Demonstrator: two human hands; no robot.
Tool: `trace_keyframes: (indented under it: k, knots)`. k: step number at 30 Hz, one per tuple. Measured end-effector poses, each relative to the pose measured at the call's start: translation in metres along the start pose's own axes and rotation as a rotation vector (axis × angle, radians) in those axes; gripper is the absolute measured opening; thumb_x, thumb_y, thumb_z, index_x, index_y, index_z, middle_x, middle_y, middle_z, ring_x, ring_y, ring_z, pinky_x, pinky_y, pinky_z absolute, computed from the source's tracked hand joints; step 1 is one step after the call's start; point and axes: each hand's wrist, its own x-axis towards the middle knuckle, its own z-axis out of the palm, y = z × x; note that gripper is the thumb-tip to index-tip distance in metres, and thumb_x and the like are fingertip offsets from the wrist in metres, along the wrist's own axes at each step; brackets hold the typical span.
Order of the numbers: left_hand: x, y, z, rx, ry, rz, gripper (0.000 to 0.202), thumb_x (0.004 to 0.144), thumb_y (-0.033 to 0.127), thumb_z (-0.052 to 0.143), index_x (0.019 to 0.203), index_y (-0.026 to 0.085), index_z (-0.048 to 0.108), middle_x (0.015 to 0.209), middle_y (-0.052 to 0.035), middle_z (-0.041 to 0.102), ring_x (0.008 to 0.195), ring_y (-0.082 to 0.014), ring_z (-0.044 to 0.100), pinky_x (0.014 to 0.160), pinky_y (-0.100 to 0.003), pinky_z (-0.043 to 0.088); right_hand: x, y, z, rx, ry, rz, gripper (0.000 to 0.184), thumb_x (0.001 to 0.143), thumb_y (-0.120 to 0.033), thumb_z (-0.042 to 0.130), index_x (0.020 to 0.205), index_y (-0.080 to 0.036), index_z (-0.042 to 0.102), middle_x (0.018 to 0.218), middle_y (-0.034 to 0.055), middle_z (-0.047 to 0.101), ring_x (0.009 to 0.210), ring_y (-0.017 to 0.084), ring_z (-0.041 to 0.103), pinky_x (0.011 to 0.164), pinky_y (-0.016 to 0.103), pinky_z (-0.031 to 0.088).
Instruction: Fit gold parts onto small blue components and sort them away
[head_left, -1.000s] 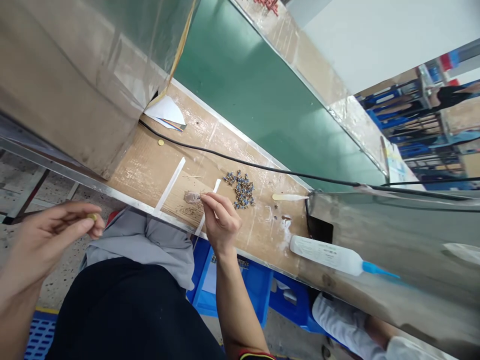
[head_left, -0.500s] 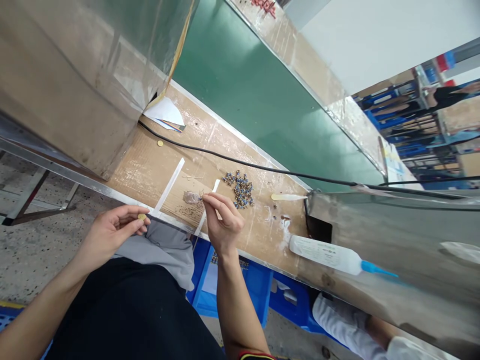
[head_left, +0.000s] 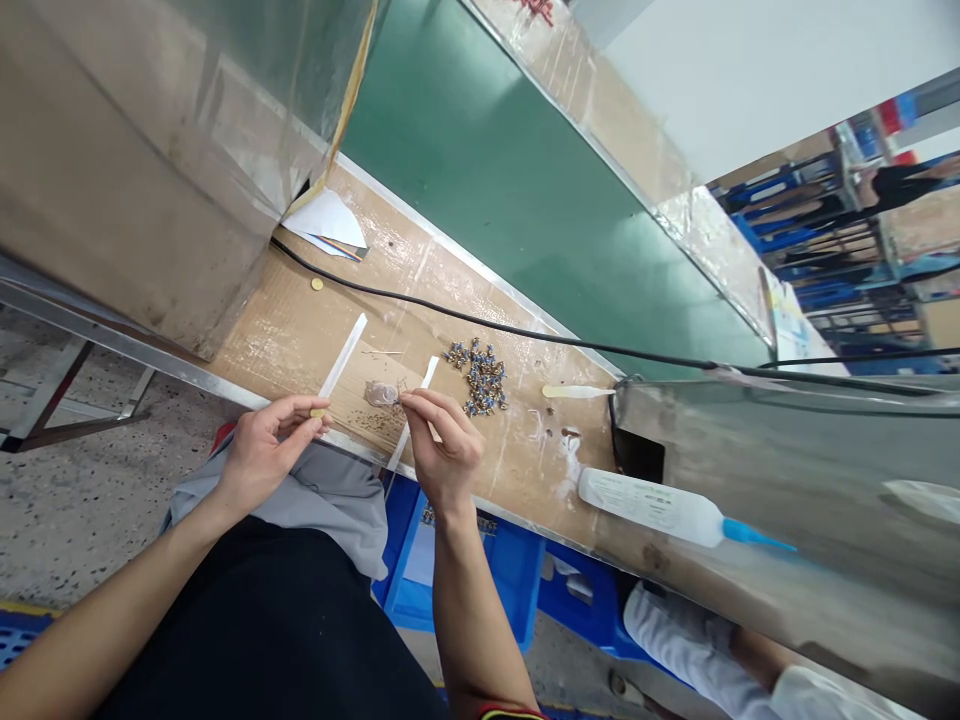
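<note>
My left hand (head_left: pixel 271 450) is closed in a pinch on a small round yellow disc (head_left: pixel 318 412), above the front edge of the bench. Thumb and fingertips of my right hand (head_left: pixel 448 440) are pinched together over the board. What sits between them is a tiny dark bit, too small to name. Just left of those fingertips lies a small clear, glossy lump (head_left: pixel 381 394), with tiny brown specks (head_left: pixel 375 420) scattered below it. To the right of my right hand is a pile of small blue-and-brass parts (head_left: pixel 484 378).
A black cable (head_left: pixel 465 320) crosses the bench. Another yellow disc (head_left: pixel 317 284) lies at the left. White tape strips (head_left: pixel 343 355) mark the surface. A bottle with blue nozzle (head_left: pixel 652 506) lies on its side at right. Below the edge is a blue tray (head_left: pixel 510 580). Another person's sleeve (head_left: pixel 675 630) shows.
My left hand has moved right and slightly up with the yellow disc, closer to the clear lump. My right hand stays almost in place, still pinched.
</note>
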Motion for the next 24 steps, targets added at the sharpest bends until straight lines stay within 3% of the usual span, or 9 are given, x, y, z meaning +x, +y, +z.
trace_keyframes:
  k: [12, 19, 24]
  knots:
    - [0.000, -0.001, 0.002, 0.007, 0.015, 0.005, 0.034, 0.105, 0.046, 0.080, 0.129, 0.022, 0.084, 0.112, -0.0075, 0.090, 0.109, -0.0261, 0.088, 0.101, -0.037, 0.073, 0.000, -0.001, -0.002, 0.006, -0.021, -0.016, 0.024, 0.108, -0.012, 0.072, 0.119, -0.029, 0.085, 0.115, 0.0064, 0.086, 0.106, 0.021, 0.083, 0.096, 0.037, 0.069]
    - [-0.001, 0.001, 0.002, 0.024, 0.009, -0.011, 0.033, 0.106, 0.045, 0.079, 0.130, 0.022, 0.083, 0.114, -0.0074, 0.090, 0.111, -0.0250, 0.087, 0.102, -0.035, 0.071, 0.002, -0.005, 0.000, -0.153, 0.151, -0.017, 0.019, 0.107, -0.015, 0.074, 0.116, -0.027, 0.086, 0.109, 0.0066, 0.086, 0.100, 0.021, 0.083, 0.091, 0.037, 0.068]
    - [-0.001, 0.001, 0.002, 0.038, 0.010, -0.006, 0.034, 0.106, 0.046, 0.079, 0.130, 0.022, 0.083, 0.112, -0.0074, 0.090, 0.111, -0.0261, 0.088, 0.102, -0.036, 0.071, 0.001, -0.003, 0.008, -0.137, 0.121, 0.008, 0.018, 0.108, -0.017, 0.072, 0.116, -0.026, 0.085, 0.109, 0.0069, 0.085, 0.100, 0.021, 0.082, 0.092, 0.038, 0.067]
